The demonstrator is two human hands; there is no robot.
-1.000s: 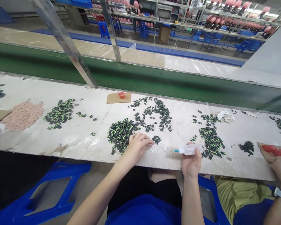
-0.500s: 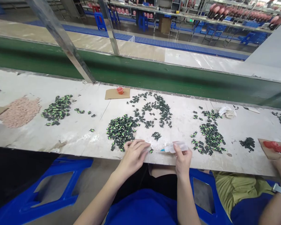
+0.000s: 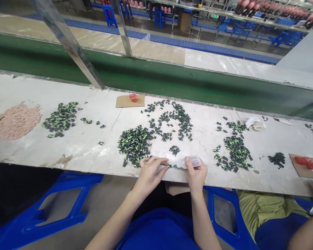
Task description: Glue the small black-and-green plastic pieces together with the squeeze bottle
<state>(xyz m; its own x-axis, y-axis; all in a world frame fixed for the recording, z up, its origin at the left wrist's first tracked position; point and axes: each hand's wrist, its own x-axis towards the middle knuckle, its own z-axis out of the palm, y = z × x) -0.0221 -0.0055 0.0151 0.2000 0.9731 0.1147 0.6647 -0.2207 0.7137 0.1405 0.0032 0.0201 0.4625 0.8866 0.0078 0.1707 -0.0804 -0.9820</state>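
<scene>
Near the table's front edge, my left hand (image 3: 153, 171) pinches a small black-and-green piece (image 3: 169, 166) between thumb and fingertips. My right hand (image 3: 197, 172) is closed around a clear squeeze bottle (image 3: 190, 161) with a blue nozzle, held tilted almost flat. The nozzle tip points left and is right by the small piece; whether they touch is too small to tell. A heap of black-and-green pieces (image 3: 134, 143) lies just beyond my left hand. Further back are scattered dark pieces (image 3: 182, 119) and a little cluster of dark pieces (image 3: 174, 150).
A red cup (image 3: 133, 97) stands on cardboard (image 3: 122, 101) at the back. Other heaps lie left and right, among them beige pieces (image 3: 18, 121) and black-and-green pieces (image 3: 236, 149). A co-worker's arm (image 3: 306, 229) is at the right. A metal post (image 3: 75, 52) rises at the table's back edge.
My right hand has moved left with the bottle, bringing its nozzle up to the small piece. My left hand stays nearly in place. The co-worker's hand has shifted slightly.
</scene>
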